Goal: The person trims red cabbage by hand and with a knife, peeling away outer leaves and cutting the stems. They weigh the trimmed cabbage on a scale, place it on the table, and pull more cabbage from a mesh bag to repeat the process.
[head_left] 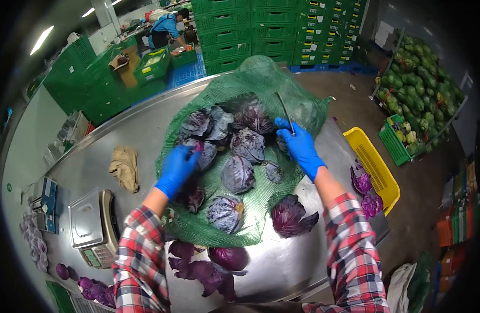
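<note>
On the round steel table, mid-frame, the blue-gloved left hand grips a purple cabbage in the green mesh sack; the right hand clasps a thin knife.

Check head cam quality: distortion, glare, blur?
Head view: strong fisheye with dark vignetted corners; ceiling light glares off the steel table; left hand, right hand and red cabbages are fairly sharp, far crates softer.

Steel counter on a brown floor; green crates stacked behind, ceiling lights on.
</note>
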Demonstrator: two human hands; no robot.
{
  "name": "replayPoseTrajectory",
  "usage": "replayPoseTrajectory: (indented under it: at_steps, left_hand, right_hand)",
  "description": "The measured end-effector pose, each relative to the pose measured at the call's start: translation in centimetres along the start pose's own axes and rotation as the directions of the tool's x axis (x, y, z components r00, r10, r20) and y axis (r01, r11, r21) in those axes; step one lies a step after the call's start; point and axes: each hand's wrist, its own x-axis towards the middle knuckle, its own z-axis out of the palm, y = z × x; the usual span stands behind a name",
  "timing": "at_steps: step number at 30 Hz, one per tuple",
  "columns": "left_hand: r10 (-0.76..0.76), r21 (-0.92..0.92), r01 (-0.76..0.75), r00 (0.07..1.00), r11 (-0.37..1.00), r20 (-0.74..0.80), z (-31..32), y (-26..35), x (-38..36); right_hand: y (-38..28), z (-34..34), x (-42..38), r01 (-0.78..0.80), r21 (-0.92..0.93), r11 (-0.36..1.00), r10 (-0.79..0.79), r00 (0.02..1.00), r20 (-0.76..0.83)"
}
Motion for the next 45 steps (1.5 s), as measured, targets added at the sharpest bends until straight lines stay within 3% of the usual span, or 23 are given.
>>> replayPoseTrajectory:
  at_steps: [3,5,6,8,10,11,14,16,17,19,20,22,24,26,28,31,34,37,38,40,41,44,45]
  left_hand:
    - [0.121,-0.239,-0.124,0.992,0.963,-0.027,1.8,0.0,2.6]
    - [0.177,-0.301,-0.145,0.981,0.942,0.081,1.7,4.3,4.2]
    - [0.308,-0.259,-0.286,0.95,0.923,0.048,3.4,4.5,5.6]
    - [0.365,-0.331,-0.389,0.921,0.86,-0.133,7.2,5.5,8.6]
    - [0.261,-0.451,-0.309,0.951,0.837,-0.167,11.0,5.9,12.6]
    - [0.207,-0.513,-0.272,0.961,0.814,-0.183,12.3,6.3,14.9]
    - [0.123,-0.429,-0.004,0.961,0.903,0.249,14.7,6.2,21.4]
    - [0.214,-0.662,0.033,0.933,0.748,0.289,15.8,6.8,21.9]
    - [0.255,-0.754,0.07,0.917,0.653,0.306,16.2,7.3,21.6]
    - [0.133,-0.726,0.227,0.906,0.649,0.402,13.3,8.4,19.7]
    - [0.247,-0.597,-0.024,0.923,0.802,0.295,13.5,6.7,20.3]
    - [0.127,-0.754,0.151,0.947,0.639,0.296,10.6,7.2,16.4]
    - [0.044,-0.792,0.15,0.975,0.592,0.218,7.1,7.1,12.0]
    - [-0.085,-0.94,0.127,0.991,0.316,0.105,4.2,6.7,6.8]
    - [-0.248,-0.971,0.08,0.969,0.224,0.022,0.7,6.8,0.7]
    - [-0.318,-0.965,0.073,0.948,0.253,-0.011,-4.5,5.4,-9.8]
    - [-0.554,-0.974,0.098,0.832,0.203,-0.032,-6.9,3.4,-20.9]
    - [-0.698,-0.968,0.114,0.712,0.224,-0.078,-7.6,1.0,-30.5]
    - [-0.7,-0.958,0.11,0.705,0.264,-0.113,-7.0,-0.2,-33.4]
    - [-0.743,-0.894,0.296,0.667,0.337,-0.06,-6.8,-1.7,-37.5]
    - [-0.709,-0.834,0.379,0.705,0.402,-0.022,-7.2,-2.1,-38.6]
    - [-0.626,-0.441,0.531,0.773,0.724,-0.098,-8.2,-2.2,-41.5]
    - [-0.597,-0.317,0.556,0.801,0.768,-0.042,-9.0,-2.5,-42.3]
  right_hand:
    - [-3.3,-1.3,-0.8,0.161,-0.276,0.948,-0.209,0.966,-0.151]
    - [-3.1,-0.5,-1.3,0.125,-0.314,0.941,-0.178,0.973,-0.146]
    - [-2.8,0.1,-1.6,0.114,-0.332,0.936,-0.168,0.976,-0.139]
    - [-3.0,1.7,-2.7,-0.028,-0.099,0.995,0.016,0.992,-0.126]
    - [-5.0,3.0,-3.7,-0.233,0.302,0.924,0.268,0.961,-0.076]
    - [-3.9,3.6,-3.9,-0.149,0.23,0.962,0.182,0.975,-0.128]
    - [-0.5,4.6,-3.3,0.042,0.108,0.993,-0.018,0.976,-0.216]
    - [0.3,5.5,-2.6,0.084,0.2,0.976,-0.035,0.971,-0.238]
    - [0.3,5.6,-2.3,-0.031,0.263,0.964,0.083,0.979,-0.188]
    - [0.2,6.1,-1.5,-0.099,0.35,0.932,0.159,0.976,-0.148]
    - [0.2,6.3,-1.1,-0.041,0.379,0.925,0.111,0.98,-0.164]
    - [-0.5,6.5,-1.9,-0.141,0.382,0.913,0.186,0.979,-0.081]
    - [-1.7,6.7,-3.4,-0.227,0.373,0.9,0.242,0.97,0.006]
    - [-4.5,6.8,-6.1,0.007,0.425,0.905,-0.013,1.0,0.011]
    - [-8.4,6.9,-9.9,-0.032,0.66,0.75,-0.089,0.985,0.148]
    - [-12.8,7.7,-16.5,-0.289,0.72,0.631,-0.089,0.895,0.437]
    - [-15.6,10.9,-23.2,-0.489,0.69,0.535,-0.074,0.786,0.614]
    - [-17.0,14.9,-28.8,-0.528,0.574,0.626,-0.056,0.703,0.709]
    - [-18.0,16.0,-30.5,-0.683,0.506,0.527,0.096,0.639,0.763]
    - [-17.2,18.5,-33.4,-0.714,0.422,0.559,0.168,0.596,0.785]
    - [-15.1,19.8,-35.1,-0.718,0.342,0.606,0.185,0.546,0.817]
    - [-11.3,23.1,-39.9,-0.48,0.408,0.777,-0.029,0.619,0.785]
    - [-12.0,23.1,-40.0,-0.611,0.359,0.705,0.029,0.531,0.847]
